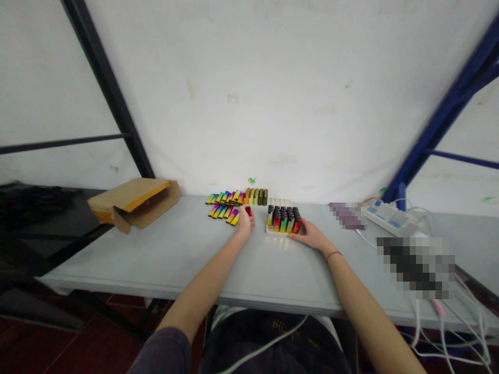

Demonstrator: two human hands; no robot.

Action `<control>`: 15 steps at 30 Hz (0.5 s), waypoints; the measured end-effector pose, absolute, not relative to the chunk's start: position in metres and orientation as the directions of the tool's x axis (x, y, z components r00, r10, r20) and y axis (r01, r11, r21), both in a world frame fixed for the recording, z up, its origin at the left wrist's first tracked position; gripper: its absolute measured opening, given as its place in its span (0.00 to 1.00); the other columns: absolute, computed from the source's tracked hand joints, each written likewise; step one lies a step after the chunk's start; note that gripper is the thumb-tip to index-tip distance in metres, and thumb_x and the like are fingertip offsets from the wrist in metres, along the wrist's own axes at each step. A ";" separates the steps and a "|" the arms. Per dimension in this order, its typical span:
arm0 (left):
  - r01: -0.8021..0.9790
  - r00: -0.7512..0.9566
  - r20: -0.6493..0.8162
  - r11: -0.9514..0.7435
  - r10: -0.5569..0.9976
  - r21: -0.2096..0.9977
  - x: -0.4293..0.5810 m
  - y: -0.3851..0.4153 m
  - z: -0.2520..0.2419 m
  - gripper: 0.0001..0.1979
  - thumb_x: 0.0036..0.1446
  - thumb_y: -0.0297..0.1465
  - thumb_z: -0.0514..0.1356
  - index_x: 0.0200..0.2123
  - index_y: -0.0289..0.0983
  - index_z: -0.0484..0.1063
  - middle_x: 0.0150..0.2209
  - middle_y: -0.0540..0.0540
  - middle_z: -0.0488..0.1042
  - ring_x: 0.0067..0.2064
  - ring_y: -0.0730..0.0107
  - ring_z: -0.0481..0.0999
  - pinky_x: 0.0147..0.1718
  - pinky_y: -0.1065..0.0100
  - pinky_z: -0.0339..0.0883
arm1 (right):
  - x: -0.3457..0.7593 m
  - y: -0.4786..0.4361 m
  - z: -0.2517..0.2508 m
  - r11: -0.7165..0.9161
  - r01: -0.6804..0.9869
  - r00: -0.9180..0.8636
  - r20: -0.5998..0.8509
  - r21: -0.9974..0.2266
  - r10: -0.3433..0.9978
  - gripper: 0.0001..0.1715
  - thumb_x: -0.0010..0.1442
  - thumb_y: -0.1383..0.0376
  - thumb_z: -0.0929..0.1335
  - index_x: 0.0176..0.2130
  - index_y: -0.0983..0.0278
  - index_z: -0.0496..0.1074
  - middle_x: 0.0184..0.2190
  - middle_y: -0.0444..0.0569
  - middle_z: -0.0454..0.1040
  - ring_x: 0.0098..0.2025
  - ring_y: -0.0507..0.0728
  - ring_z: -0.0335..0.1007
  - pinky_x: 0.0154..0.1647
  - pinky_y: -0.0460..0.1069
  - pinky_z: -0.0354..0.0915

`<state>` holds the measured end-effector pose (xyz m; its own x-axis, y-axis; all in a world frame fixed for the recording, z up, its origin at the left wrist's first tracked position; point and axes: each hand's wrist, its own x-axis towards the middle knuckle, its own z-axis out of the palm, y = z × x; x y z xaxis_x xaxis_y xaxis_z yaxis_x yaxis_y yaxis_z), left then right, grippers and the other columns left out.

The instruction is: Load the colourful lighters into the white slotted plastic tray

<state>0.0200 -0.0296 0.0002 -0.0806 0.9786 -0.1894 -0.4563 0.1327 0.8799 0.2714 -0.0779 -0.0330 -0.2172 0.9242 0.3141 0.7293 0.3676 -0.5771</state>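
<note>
Several lighters with black tops [284, 221] stand upright in rows in a pale tray [281, 233]. My right hand [311, 236] is closed round the tray's right front corner, its thumb along the front edge. To the left of the tray, my left hand [245, 222] is closed on a red lighter [248, 210], whose end shows above the fingers. Multicoloured lighters [223, 212] lie flat in rows beside and beyond my left hand. Behind, a block of yellow, green and brown lighters [256, 196] is grouped together near the wall. A white slotted piece [279, 202] sits just behind the tray.
An open cardboard box [134, 200] lies on the left of the grey table [175, 259]. On the right are a white power strip [392, 217], blurred-out items and loose white cables [442, 332]. The wall [249, 104] borders the table's back, with metal posts at both sides.
</note>
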 end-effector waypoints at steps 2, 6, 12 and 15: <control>-0.480 -0.050 -0.197 0.149 0.979 0.864 0.019 -0.029 0.001 0.25 0.59 0.50 0.46 0.19 0.40 0.55 0.12 0.58 0.46 0.12 0.80 0.44 0.12 0.75 0.37 | 0.272 -0.078 -0.033 0.375 0.725 -0.220 0.321 -0.578 0.921 0.37 0.51 0.48 0.72 0.53 0.67 0.67 0.49 0.58 0.75 0.47 0.64 0.71 0.51 0.57 0.66; -0.500 -0.006 -0.182 0.155 0.983 0.852 0.017 -0.029 0.003 0.25 0.59 0.51 0.47 0.19 0.39 0.57 0.12 0.58 0.47 0.11 0.81 0.45 0.12 0.75 0.38 | 0.271 -0.078 -0.032 0.368 0.730 -0.225 0.307 -0.575 0.925 0.37 0.52 0.48 0.71 0.53 0.68 0.67 0.48 0.59 0.75 0.46 0.65 0.72 0.50 0.58 0.66; -0.506 0.004 -0.189 0.165 0.982 0.846 0.018 -0.030 0.001 0.22 0.58 0.46 0.47 0.19 0.39 0.56 0.12 0.58 0.46 0.12 0.80 0.44 0.12 0.75 0.37 | 0.272 -0.079 -0.032 0.364 0.719 -0.216 0.308 -0.592 0.927 0.37 0.51 0.49 0.72 0.53 0.66 0.67 0.49 0.58 0.75 0.48 0.64 0.71 0.52 0.58 0.65; -0.529 -0.121 -0.197 0.105 0.973 0.842 0.022 -0.030 -0.001 0.19 0.59 0.43 0.47 0.20 0.39 0.55 0.12 0.58 0.47 0.12 0.81 0.44 0.12 0.75 0.37 | 0.272 -0.078 -0.033 0.364 0.720 -0.212 0.312 -0.591 0.926 0.37 0.51 0.49 0.72 0.54 0.66 0.67 0.48 0.57 0.75 0.47 0.64 0.71 0.51 0.58 0.66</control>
<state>0.0218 -0.0301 -0.0011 -0.1208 0.9730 -0.1968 -0.5285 0.1047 0.8424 0.2715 -0.0782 -0.0326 -0.2121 0.9262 0.3118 0.7200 0.3638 -0.5909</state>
